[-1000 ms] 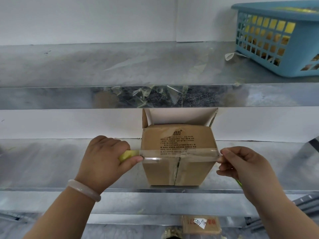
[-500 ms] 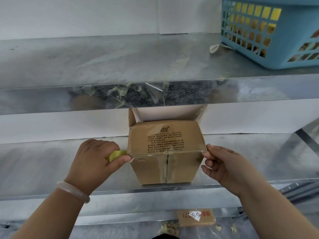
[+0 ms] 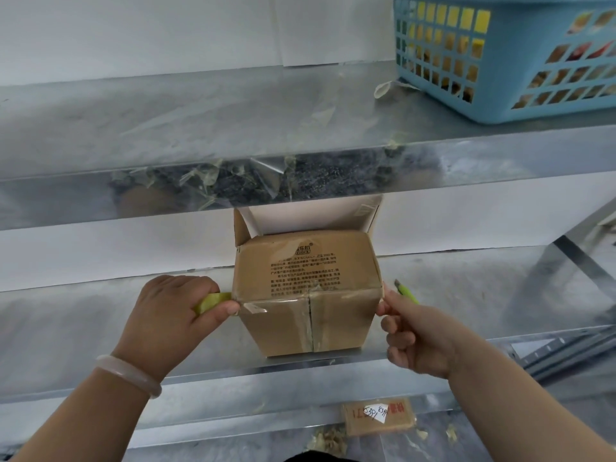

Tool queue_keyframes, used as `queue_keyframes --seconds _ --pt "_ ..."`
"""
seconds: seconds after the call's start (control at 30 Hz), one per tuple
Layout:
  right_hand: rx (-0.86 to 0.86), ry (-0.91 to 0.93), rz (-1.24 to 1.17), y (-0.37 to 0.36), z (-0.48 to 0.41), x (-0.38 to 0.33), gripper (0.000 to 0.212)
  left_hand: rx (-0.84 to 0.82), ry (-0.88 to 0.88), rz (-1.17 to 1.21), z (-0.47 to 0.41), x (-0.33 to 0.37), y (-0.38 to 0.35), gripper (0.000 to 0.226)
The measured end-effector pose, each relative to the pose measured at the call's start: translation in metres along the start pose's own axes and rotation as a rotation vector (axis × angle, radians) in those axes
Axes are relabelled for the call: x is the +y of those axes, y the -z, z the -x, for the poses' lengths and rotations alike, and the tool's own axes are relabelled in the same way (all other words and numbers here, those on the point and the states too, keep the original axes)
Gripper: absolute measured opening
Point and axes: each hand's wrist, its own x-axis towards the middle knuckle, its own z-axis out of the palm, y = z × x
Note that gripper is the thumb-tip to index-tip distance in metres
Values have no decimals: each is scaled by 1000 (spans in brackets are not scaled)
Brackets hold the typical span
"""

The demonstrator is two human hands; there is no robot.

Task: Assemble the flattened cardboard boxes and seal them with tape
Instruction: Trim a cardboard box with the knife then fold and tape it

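A small brown cardboard box [image 3: 306, 278] stands on the lower metal shelf [image 3: 83, 328], its back flaps up and its near flaps folded down with printed text on top. Clear tape [image 3: 300, 296] runs across its front top edge. My left hand [image 3: 173, 315] grips a yellow-green tape roll [image 3: 213, 301] against the box's left edge. My right hand [image 3: 410, 331] presses the tape end onto the box's right corner with thumb and forefinger, and holds a green-handled cutter [image 3: 406, 291] that sticks out behind it.
An upper metal shelf [image 3: 233, 128] overhangs the box, with tape scraps [image 3: 206, 178] stuck to its front lip. A blue plastic basket [image 3: 510, 55] sits on it at the right. Below, a small taped package [image 3: 380, 416] lies among scraps.
The taut strip of tape has been lowered from above the box front onto its top front edge. Both hands closed in against the box's sides. The view shifted down and right.
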Motion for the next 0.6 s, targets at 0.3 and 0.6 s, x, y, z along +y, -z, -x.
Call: queue_keyframes --seconds 0.3,0.6 --pt "363 607 64 -6 -9 9 9 -24 21 24 -1 2 1 54" --pt "384 1643 1402 -52 -11 -2 33 -21 35 29 -2 3 3 48"
